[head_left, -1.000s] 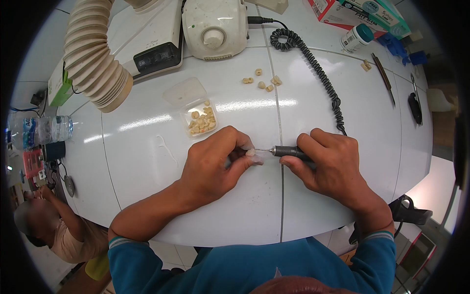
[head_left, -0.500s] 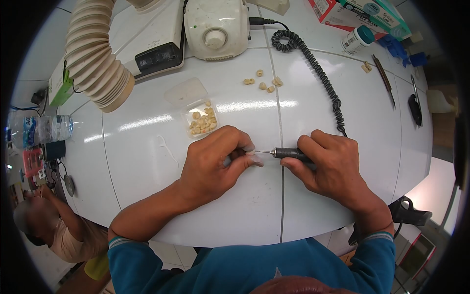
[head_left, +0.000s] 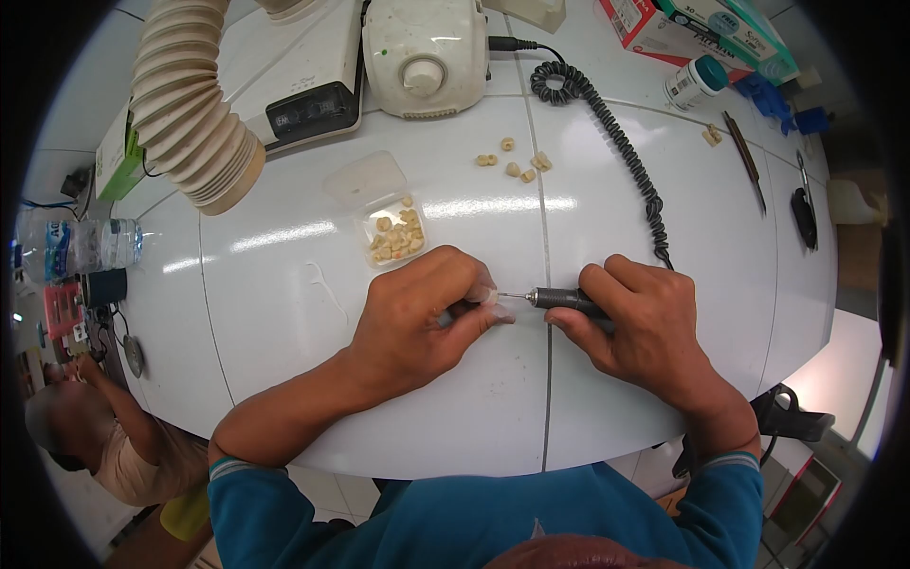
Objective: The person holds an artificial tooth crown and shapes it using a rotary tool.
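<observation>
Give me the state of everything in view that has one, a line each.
Left hand: closed, pinching a small pale piece
Right hand: closed around the handpiece
Handpiece: held, tip at the piece; running or stopped, cannot tell
Plastic box: open, pieces inside
Coiled cord: plugged into the white unit
White unit: on or off, cannot tell
White jar: capped

Open across the near side of the white table [head_left: 474, 408], between both forearms. Pinched beyond by the left hand [head_left: 412, 308] and right hand [head_left: 649, 318], the gap bridged by the drill [head_left: 564, 300]. Blocked past the left hand by the lidded box [head_left: 393, 237], farther out by loose pieces [head_left: 513, 170]. Barred at right by the coiled cord [head_left: 621, 142], then open up to the brown tool [head_left: 743, 156]. Closed off at far left by the overhanging hose [head_left: 194, 114].
</observation>
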